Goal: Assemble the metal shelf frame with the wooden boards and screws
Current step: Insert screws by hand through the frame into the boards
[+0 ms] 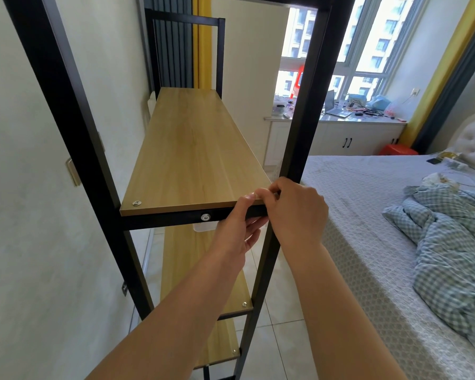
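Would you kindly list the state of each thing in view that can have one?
Top wooden board: lying on the frame, screw seated at its near left corner.
Metal shelf frame: upright.
Left hand: grips the crossbar and board edge.
Right hand: pinches at the board's near right corner.
Blanket: crumpled.

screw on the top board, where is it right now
In the head view the screw sits in the near left corner of the top wooden board, beside the black frame upright and left of both hands at the near right corner.
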